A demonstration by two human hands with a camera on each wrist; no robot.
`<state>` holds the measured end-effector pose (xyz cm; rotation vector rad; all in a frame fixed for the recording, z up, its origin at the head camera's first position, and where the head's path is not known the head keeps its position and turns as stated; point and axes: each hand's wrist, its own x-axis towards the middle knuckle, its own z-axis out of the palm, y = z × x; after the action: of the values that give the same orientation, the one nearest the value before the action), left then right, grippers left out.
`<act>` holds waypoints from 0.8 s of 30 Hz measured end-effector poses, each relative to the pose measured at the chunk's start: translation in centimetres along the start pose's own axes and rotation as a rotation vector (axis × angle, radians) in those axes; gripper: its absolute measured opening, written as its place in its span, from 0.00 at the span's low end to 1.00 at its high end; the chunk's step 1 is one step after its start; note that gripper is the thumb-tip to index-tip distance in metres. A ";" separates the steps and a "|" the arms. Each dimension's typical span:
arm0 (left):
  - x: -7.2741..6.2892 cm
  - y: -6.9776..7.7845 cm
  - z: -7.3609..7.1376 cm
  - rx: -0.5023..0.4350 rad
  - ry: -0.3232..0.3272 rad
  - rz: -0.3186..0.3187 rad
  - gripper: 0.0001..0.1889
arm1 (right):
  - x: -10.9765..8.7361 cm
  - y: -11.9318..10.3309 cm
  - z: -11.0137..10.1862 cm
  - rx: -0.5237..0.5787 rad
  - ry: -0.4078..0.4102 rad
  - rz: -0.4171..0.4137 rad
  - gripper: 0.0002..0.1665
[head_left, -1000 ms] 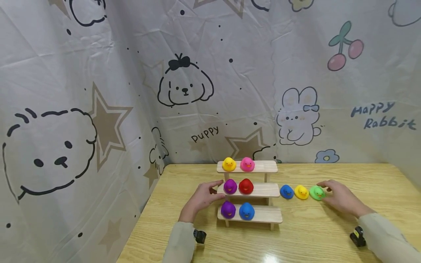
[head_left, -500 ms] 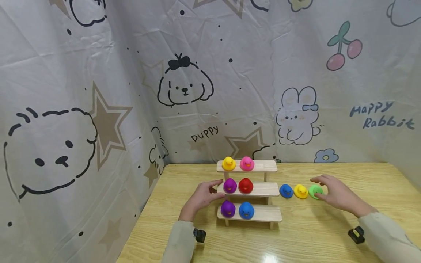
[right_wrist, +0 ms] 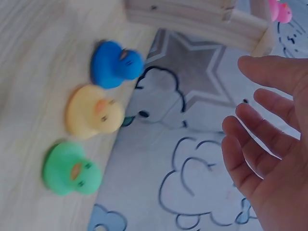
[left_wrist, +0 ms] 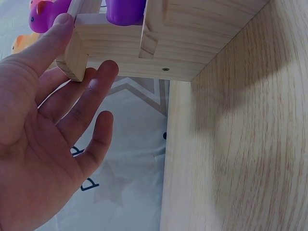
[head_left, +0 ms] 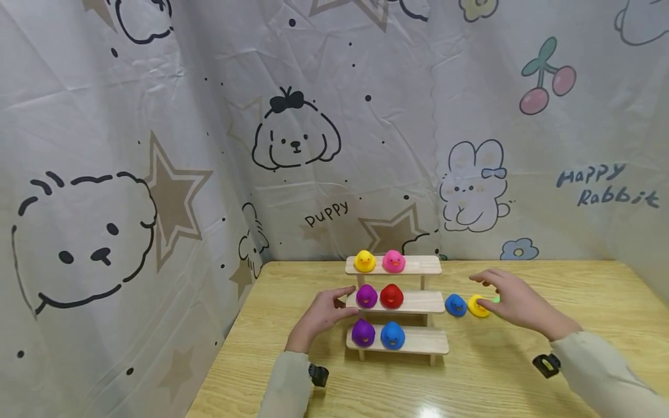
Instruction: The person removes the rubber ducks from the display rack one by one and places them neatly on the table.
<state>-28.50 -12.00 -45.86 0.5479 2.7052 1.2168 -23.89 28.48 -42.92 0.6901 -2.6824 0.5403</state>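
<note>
In the head view, I have a three-step rack [head_left: 423,301] standing on the tabletop [head_left: 272,307], toward its back edge. On each step two ducks sit at the left part of the board: a yellow duck [head_left: 364,261] and a pink duck [head_left: 394,261] on the top, a purple duck [head_left: 366,296] and a red duck [head_left: 391,296] in the middle, a second purple duck [head_left: 363,333] and a light blue duck [head_left: 392,336] at the bottom. My left hand [head_left: 321,313] is at the left end of the middle step. My right hand [head_left: 514,299] is over the row which goes from the rack toward the right edge of the tabletop: a dark blue duck [head_left: 456,305], a second yellow duck [head_left: 478,305] and a green duck [head_left: 496,299], mostly hidden by this hand.

In the left wrist view, I see the thumb and fingers on two sides of a board's end, so the left hand pinches the rack there.

In the right wrist view, the fingers are bent softly, with a wide gap to the thumb, and they hold nothing. The three ducks of the row sit on the tabletop, apart from the hand; behind them hangs a printed curtain [right_wrist: 197,72].
</note>
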 end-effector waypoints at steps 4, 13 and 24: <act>0.0 0.0 0.0 0.002 0.002 0.002 0.30 | 0.9 -1.3 -0.1 0.010 0.032 -0.035 0.27; 0.1 -0.1 0.1 -0.002 0.003 0.010 0.30 | 2.9 -3.4 0.0 0.061 0.087 -0.060 0.25; 0.1 -0.2 0.1 -0.005 -0.002 -0.006 0.30 | 5.9 -5.2 0.0 0.115 0.118 -0.129 0.24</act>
<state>-28.57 -12.02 -46.03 0.5394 2.6993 1.2197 -26.12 21.96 -39.18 0.8290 -2.4932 0.6823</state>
